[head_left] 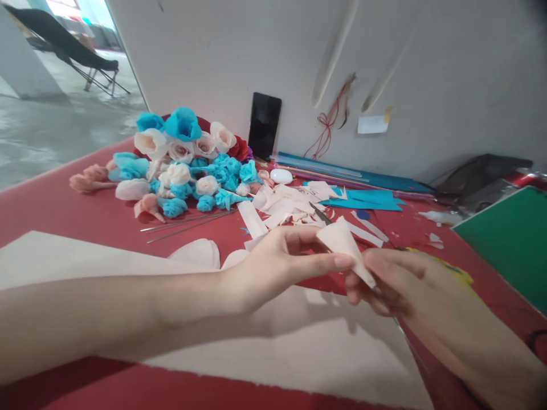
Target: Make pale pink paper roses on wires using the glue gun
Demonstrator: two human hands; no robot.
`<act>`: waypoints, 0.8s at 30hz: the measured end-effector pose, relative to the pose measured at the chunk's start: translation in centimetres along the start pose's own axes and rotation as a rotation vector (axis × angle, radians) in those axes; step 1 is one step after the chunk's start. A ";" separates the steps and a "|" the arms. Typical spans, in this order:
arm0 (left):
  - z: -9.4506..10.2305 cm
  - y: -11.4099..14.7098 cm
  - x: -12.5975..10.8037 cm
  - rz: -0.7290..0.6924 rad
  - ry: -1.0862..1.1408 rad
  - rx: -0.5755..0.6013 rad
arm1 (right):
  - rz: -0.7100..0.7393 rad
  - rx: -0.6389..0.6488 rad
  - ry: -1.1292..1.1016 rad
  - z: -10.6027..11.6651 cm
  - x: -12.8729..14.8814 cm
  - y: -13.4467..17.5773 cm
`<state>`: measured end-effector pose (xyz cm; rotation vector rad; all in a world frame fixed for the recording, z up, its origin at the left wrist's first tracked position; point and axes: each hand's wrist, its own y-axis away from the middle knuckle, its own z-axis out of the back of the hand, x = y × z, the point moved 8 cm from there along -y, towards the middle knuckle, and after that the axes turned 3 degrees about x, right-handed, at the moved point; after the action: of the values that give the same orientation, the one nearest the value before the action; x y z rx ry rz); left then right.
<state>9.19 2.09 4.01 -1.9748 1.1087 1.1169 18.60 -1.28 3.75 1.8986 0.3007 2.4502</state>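
A pale pink crepe-paper petal (pixel 342 239), rolled into a cone, is held between both hands above the table. My left hand (pixel 294 256) pinches its wide upper part, thumb lying across the front. Around the narrow lower tip close the fingers of my right hand (pixel 397 279). Beneath them spreads a large sheet of pale crepe paper (pixel 265 353). Cut rounded petals (pixel 196 253) lie just past my left forearm. Behind the hands, dark scissor blades (pixel 319 214) show partly among pale paper scraps (pixel 286 199).
Blue, white and pink paper flowers (pixel 183 165) are heaped at the back left, with thin wires (pixel 188 223) before them. A phone (pixel 265 125) leans on the wall. Blue paper strips (pixel 363 199) lie behind the scraps; a green board (pixel 513 245) stands at right.
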 end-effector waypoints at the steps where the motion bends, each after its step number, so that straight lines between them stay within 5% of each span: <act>1: 0.1 0.0 0.0 -0.005 -0.009 0.003 | -0.015 -0.003 -0.030 0.0 -0.1 0.0; 4: 1.0 0.1 0.3 0.016 -0.049 -0.083 | -0.025 -0.037 -0.021 0.5 0.1 0.1; 11: 1.5 0.5 0.6 0.043 -0.046 -0.228 | 0.169 -0.385 0.379 3.7 2.7 1.1; 18: 0.9 0.5 -0.3 -0.051 0.026 -0.199 | 0.156 -0.090 0.399 1.3 2.6 0.5; 24: 0.1 0.4 -0.2 -0.045 0.008 -0.105 | 0.174 -0.050 0.376 0.7 2.9 0.9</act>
<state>8.72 2.05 4.07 -2.0757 1.0237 1.1658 18.60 -1.71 6.84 1.4926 0.0815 2.8937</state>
